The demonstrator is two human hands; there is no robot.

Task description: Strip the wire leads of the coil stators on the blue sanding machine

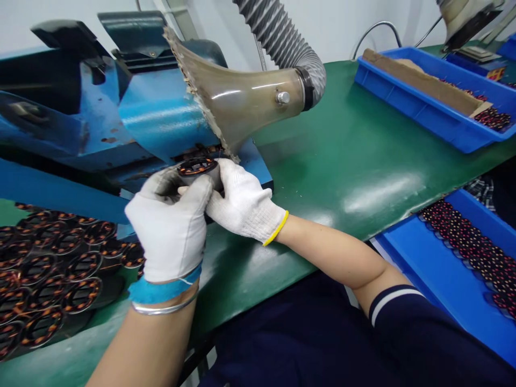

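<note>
A motor stator (198, 167), a dark ring with copper windings inside, is held between my two gloved hands below the blue grinding machine (161, 110). My left hand (171, 220) wears a white glove with a blue cuff and grips the stator's near left side. On its right side, my right hand (245, 201), in a white knit glove with a yellow edge, is closed on the same ring. Just above the stator opens the ragged mouth of a translucent suction hood (245, 99). The fingers behind the ring are partly hidden.
Many similar stators (48, 274) stand in rows at the left on the green bench (322, 156). A ribbed grey hose (282, 32) runs up from the hood. A blue tray (419, 107) with cardboard and small parts sits at back right; another blue bin (419, 263) is below the bench edge.
</note>
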